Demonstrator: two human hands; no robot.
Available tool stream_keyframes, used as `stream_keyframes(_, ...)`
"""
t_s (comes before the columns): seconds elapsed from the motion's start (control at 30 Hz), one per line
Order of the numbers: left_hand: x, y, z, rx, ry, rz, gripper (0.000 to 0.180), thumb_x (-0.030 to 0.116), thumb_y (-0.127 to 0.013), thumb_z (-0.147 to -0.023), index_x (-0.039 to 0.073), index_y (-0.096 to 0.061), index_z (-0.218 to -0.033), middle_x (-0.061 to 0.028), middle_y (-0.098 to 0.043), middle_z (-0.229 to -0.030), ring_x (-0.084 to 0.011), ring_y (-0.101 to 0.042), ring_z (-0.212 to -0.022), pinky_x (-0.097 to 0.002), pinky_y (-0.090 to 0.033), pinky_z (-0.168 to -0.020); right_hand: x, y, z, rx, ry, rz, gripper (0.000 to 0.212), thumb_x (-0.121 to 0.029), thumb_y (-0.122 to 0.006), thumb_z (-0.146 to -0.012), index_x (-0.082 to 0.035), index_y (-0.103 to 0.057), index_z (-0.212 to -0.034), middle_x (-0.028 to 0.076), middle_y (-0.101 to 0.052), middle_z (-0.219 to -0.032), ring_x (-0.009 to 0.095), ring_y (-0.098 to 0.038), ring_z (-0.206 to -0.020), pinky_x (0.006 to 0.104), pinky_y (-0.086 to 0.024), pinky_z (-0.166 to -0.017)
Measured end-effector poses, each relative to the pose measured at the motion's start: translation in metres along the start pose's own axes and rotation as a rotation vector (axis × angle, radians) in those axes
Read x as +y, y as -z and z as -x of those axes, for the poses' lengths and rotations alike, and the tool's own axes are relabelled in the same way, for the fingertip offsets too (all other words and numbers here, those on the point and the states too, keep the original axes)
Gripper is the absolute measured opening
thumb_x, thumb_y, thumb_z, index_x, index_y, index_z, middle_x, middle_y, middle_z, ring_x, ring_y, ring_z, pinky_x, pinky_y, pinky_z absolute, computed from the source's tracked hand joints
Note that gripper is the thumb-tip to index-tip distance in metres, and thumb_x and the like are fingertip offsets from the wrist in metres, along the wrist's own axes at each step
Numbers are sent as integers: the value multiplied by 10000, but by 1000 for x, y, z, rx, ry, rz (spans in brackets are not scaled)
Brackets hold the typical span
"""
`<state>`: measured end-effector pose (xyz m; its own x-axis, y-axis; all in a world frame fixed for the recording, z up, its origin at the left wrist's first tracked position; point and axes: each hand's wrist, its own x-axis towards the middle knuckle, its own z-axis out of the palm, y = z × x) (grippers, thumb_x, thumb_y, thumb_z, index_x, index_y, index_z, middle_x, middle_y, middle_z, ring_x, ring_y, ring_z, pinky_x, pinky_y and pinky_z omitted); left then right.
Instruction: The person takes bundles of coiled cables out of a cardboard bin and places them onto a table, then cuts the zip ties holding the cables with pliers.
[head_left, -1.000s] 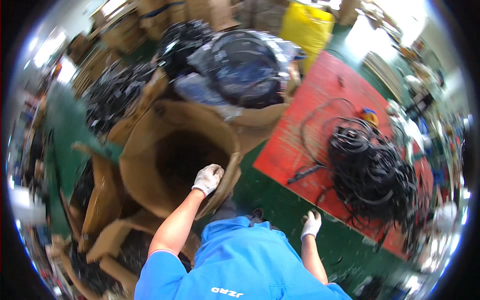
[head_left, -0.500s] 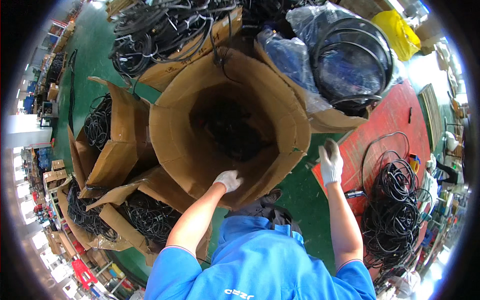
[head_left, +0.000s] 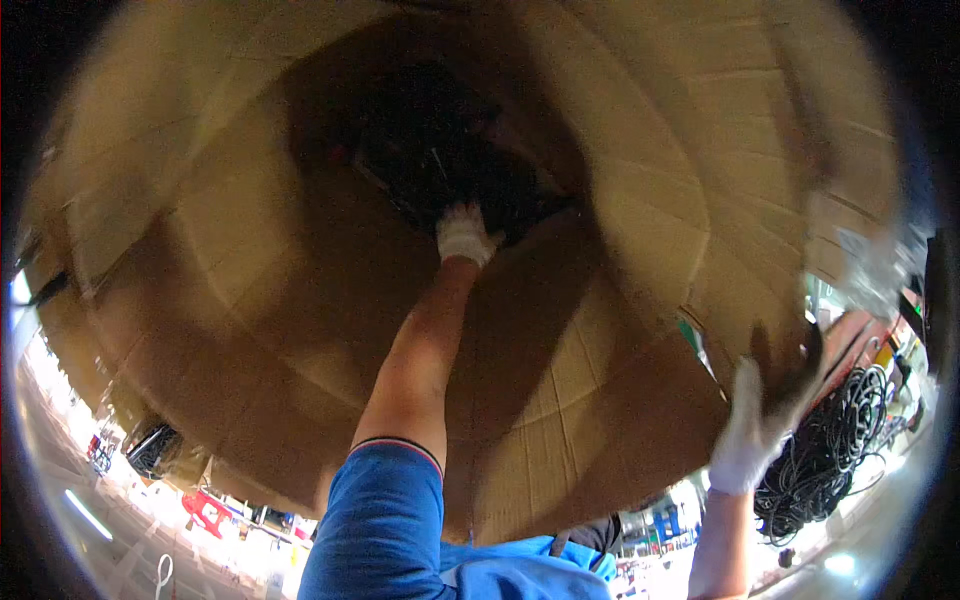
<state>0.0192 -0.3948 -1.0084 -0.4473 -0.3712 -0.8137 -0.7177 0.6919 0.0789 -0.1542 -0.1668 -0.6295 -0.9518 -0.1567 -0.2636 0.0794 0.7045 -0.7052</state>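
Observation:
My left arm reaches deep into a tall brown cardboard box (head_left: pixel 540 400), whose walls now fill most of the view. Down at its shadowed bottom lies a dark heap of what looks like black cables (head_left: pixel 430 150). My left hand (head_left: pixel 465 235), in a white glove, is at the near edge of this heap with its fingers apart; the fingertips are dim and blurred. Outside the right part of the box's rim is my right hand (head_left: pixel 748 435), also gloved, fingers stretched upward and thumb apart. I cannot tell whether it touches the cardboard.
A tangled pile of black cable (head_left: pixel 825 455) lies on a red surface (head_left: pixel 850 340) to the right of my right hand. Clear plastic wrapping (head_left: pixel 868 275) shows beyond the box at the right. At the lower left is a red stool-like object (head_left: pixel 205 512).
I have bent down over the box, so it looks much larger. My left hand has gone from the near rim down to the dark heap. My right hand has come close to the right rim.

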Motion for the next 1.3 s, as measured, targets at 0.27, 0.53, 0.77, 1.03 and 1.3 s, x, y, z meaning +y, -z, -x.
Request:
stream_keyframes(0.27, 25, -17, -119, -137, 179, 52, 841, 520, -720, -924, 30, -431, -1543, -196, -559, -1491, -374, -561, -1362, -510, -439, -1135, 35, 34, 6, 232, 32, 290, 814, -200, -684, -905, -2, -314, -1603, 204, -391, -1609, 360, -385, -1480, 529, -270, -1248)
stream_keyframes(0.53, 12, 0, -106, -175, 59, 52, 659, 483, -699, -927, 43, -600, -1407, -204, -689, -1298, -339, -679, -1202, -496, -506, -1052, 37, 74, 6, -150, 434, 931, 531, -249, -509, -1052, -62, -423, -1541, 257, -331, -1638, 460, -335, -1508, 596, -338, -1222)
stream_keyframes(0.77, 13, -43, -28, -149, -115, -222, 918, 504, -691, -939, 113, -263, -1651, -248, -454, -1546, -459, -518, -1373, -622, -374, -1168, 48, 92, 2, -246, 668, 1055, 437, -279, -443, -1097, -86, -483, -1487, 274, -333, -1633, 499, -326, -1507, 614, -394, -1194)
stream_keyframes(1.03, 18, -123, -42, -116, -101, -203, 736, 232, -664, -991, 405, -328, -1622, -240, -201, -1695, -586, -199, -1518, -703, -213, -1237, 39, 60, -7, -223, 552, 978, 500, -178, -518, -1058, -68, -430, -1538, 244, -370, -1620, 426, -381, -1488, 541, -389, -1201)
stream_keyframes(1.3, 2, -186, -96, 304, 6, 98, 557, 319, -583, -1036, 218, -469, -1572, -255, -300, -1642, -518, -248, -1522, -698, -211, -1233, 33, -8, -11, -162, 334, 692, 582, -119, -564, -1015, -54, -391, -1567, 220, -393, -1610, 374, -419, -1464, 484, -382, -1198)
